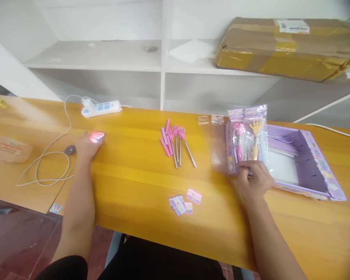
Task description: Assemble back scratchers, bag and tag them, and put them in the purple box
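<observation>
At the far left, well out from the left hand, an orange packet (8,149) lies on the wooden desk (128,163). A pale cable (70,122) loops between that packet and the hand, and a small dark round thing (70,150) sits just beside the hand's outer edge. Nearer the body, a numbered sticker (55,209) marks the desk's front edge. The left hand (86,147) reaches forward, blurred, with its fingers at a small, brightly lit red thing (97,136), perhaps a phone; how far the fingers are closed, and whether they grip it or only touch it, I cannot tell. Beyond the hand stands a white power strip (106,108).

Between the two hands, about as far forward as the left, lie several pink sticks (165,147), just beside a group of pink hand-shaped scratchers (179,134) with metal rods. Closer to the body, a few small printed cards (179,206) partly overlap, with one set slightly apart.

Left of the right hand and a little beyond it, flat clear bags (218,146) rest on the desk. The right hand (255,179) has its thumb and curled fingers closed on the lower end of bagged scratchers (256,130), one pink and one yellow, which extend forward from it over the near left side of a purple box (312,163). That box spreads to the hand's right, with a fork-like thing (281,138) inside. Farther off, on a shelf beyond the right hand, sits a taped brown carton (286,50).
</observation>
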The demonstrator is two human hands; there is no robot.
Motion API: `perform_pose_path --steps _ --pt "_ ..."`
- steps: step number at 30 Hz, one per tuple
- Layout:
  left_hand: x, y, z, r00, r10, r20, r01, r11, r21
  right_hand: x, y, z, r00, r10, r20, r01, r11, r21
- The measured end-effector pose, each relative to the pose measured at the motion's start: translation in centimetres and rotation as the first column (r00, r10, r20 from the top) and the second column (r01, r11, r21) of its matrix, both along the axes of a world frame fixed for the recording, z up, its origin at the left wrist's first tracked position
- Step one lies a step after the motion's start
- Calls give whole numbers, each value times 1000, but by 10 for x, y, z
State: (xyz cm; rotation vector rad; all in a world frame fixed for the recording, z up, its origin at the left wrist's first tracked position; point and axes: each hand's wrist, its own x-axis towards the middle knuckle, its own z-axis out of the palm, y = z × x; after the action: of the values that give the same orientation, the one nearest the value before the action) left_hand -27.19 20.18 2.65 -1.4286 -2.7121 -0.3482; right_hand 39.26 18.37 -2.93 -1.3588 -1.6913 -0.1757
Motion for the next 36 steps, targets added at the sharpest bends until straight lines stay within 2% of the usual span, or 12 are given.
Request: perform_pose_path --steps 3,8,10,12,14,16,19,22,25,27,31,36 --pt "2 1 -2 1000 -6 -12 6 1000 -4 -1 1 0 1000 28 4 -28 999 40" --pt "11 1 -3 999 -31 -27 32 999 31 -1 1 -2 1000 22 22 -21 999 -34" --pt "19 2 -1 997 -60 -58 64 995 72 -2 1 -2 997 66 27 -65 997 -28" --pt "33 5 1 989 -124 -85 138 975 176 -4 2 0 993 108 52 -108 994 -10" --pt "54 10 2 978 -207 -31 205 922 330 -7 2 4 987 133 94 -133 991 -13" --pt "82 17 -3 949 -302 89 233 862 450 -12 2 8 979 165 124 -161 986 -38" --pt "136 26 -16 867 -468 173 351 819 454 -22 1 13 962 245 124 -228 964 -141" --pt "191 33 -28 734 -639 230 511 743 433 -33 -1 16 943 310 123 -274 929 -248" --pt "231 44 -32 646 -717 262 585 685 434 -42 -4 19 926 352 139 -291 898 -331" --pt "246 54 -33 640 -720 268 579 681 449 -48 -8 22 918 367 148 -283 871 -401" --pt "256 73 -36 706 -652 275 492 732 472 -74 -9 33 920 351 174 -202 805 -557" --pt "262 72 -48 716 -630 300 486 759 434 -118 20 45 929 285 235 -28 688 -725"
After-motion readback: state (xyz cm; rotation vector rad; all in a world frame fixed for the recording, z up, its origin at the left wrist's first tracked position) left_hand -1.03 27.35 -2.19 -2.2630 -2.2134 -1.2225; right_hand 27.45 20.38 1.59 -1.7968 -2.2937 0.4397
